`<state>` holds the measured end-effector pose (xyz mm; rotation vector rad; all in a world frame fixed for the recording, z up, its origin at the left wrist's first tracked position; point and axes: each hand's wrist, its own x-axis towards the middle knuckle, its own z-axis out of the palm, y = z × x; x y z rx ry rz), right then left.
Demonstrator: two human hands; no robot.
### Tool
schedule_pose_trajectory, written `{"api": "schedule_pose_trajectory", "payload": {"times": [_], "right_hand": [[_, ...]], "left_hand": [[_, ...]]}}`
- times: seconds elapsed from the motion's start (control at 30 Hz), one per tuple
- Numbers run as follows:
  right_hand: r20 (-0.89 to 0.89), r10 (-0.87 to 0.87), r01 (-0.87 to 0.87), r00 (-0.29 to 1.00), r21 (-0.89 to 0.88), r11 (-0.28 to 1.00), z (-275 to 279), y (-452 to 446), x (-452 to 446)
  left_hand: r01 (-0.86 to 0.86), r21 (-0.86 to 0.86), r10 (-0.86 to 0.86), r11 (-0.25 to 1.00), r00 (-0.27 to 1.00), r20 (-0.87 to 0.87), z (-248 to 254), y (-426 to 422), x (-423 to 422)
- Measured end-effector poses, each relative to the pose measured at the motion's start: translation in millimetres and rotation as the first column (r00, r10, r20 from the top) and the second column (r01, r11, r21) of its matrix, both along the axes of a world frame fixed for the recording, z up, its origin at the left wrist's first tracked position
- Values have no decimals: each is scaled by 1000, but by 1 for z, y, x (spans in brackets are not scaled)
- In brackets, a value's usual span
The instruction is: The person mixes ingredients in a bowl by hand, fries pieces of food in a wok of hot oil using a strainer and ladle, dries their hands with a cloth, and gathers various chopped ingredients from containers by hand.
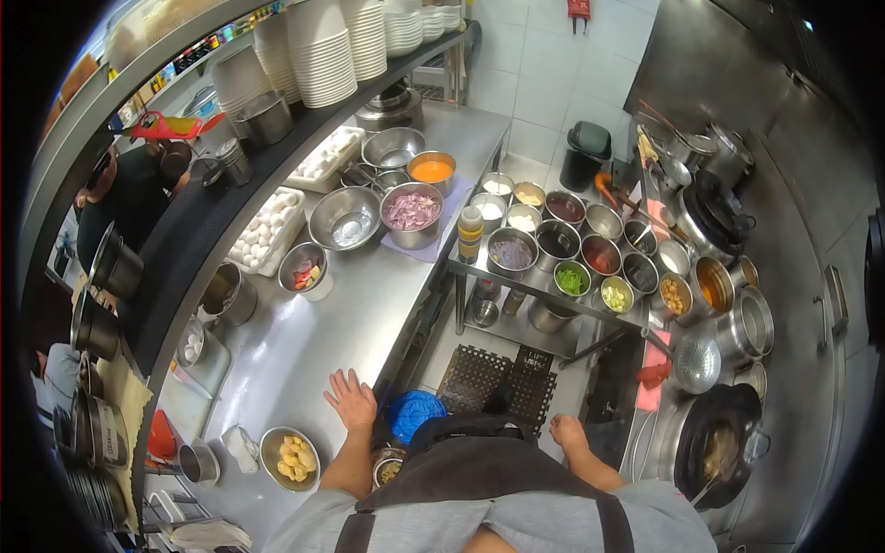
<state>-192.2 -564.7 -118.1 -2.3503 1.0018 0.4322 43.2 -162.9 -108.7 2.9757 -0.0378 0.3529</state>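
Note:
My left hand (pixel 350 400) is spread over the front edge of the steel counter (pixel 304 359), with nothing in it. To its lower left, a metal bowl (pixel 267 453) holds yellow chunks. On the right, my right hand (pixel 566 429) hangs beside the dark apron (pixel 461 470), its fingers curled in; whether they hold anything is too small to tell. Further right, a black wok (pixel 705 415) with food and a utensil in it sits on the stove, below a perforated ladle (pixel 697 359).
A rack of ingredient pots (pixel 558 235) stands ahead. Bowls, including one of sliced onions (pixel 412 211), and egg trays (pixel 267 230) line the counter. A shelf (pixel 175 221) overhangs the left. A blue-covered container (pixel 415 415) is below the counter edge. Another person (pixel 115 207) is beyond the shelf.

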Motion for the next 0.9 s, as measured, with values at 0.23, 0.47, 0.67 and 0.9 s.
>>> {"api": "schedule_pose_trajectory", "payload": {"times": [0.23,0.47,0.67,0.9], "right_hand": [[-21,8,-8,1000,-14,1000,4,1,1],[-39,-10,9,999,-19,1000,8,6,-13],[-37,-13,12,999,-24,1000,-24,1,-36],[36,-100,99,994,15,995,-17,11,-46]], "left_hand": [[-10,2,10,1000,1000,-3,-1,-1,0],[2,21,-3,1000,1000,9,-1,-1,-1],[18,29,-21,999,997,78,-13,2,2],[46,37,-48,998,997,57,-20,4,3]]}}
